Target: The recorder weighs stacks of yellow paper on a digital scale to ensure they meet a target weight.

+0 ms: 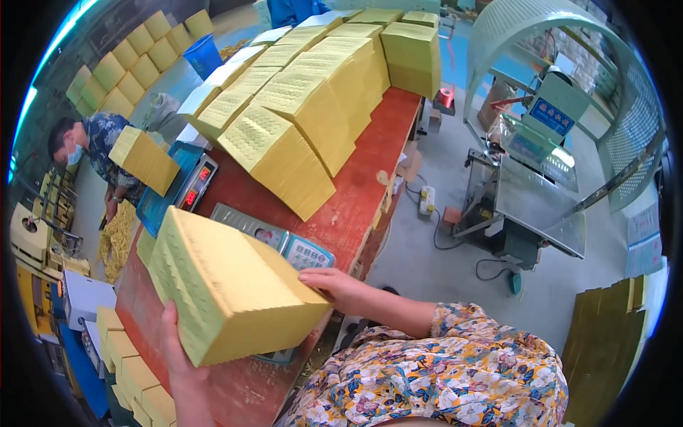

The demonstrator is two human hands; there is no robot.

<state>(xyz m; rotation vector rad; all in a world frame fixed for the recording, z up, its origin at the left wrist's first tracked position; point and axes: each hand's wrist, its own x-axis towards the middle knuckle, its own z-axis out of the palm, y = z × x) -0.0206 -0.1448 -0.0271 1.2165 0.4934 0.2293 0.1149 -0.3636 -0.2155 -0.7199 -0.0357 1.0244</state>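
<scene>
A thick block of yellow paper sheets is held tilted between both my hands over a grey-blue weighing scale on the red table. My left hand presses the block's near lower-left side. My right hand lies on its right corner, fingers flat against it. The block hides most of the scale's platform.
Rows of similar yellow paper stacks fill the table behind. Another person at the left holds a yellow block by a second scale. A green-framed machine stands right. More yellow stacks sit lower left.
</scene>
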